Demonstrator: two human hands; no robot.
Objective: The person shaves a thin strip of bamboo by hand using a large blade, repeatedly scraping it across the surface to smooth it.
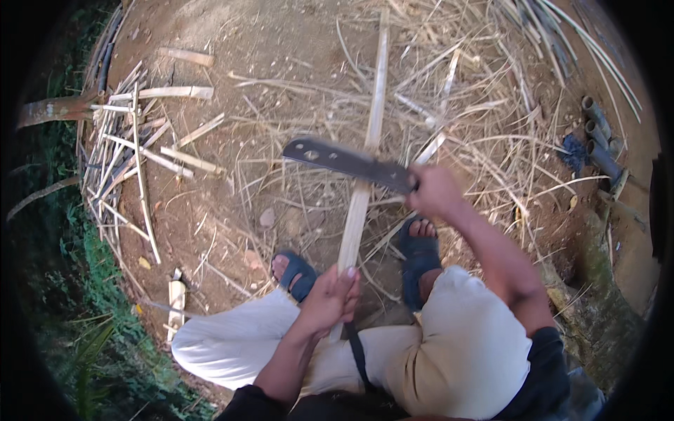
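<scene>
My left hand (334,300) is wrapped round the lower part of a long, pale bamboo strip (357,223), close to my lap. From there the strip runs forward between my sandalled feet and out over the ground. My right hand (438,192) grips the handle end of a machete (337,160), a dark, broad blade with several holes near its far end. The blade lies crosswise over the strip and points left. Whether its edge touches the strip, I cannot tell. My fingers hide most of the handle.
Thin bamboo shavings (295,168) litter the dirt ahead of my feet. At the left is a pile of split bamboo pieces (112,165), beside green plants (91,281). Dark bamboo tubes (602,156) lie at the right, near a tree trunk (597,281). Long strips (586,35) lie far right.
</scene>
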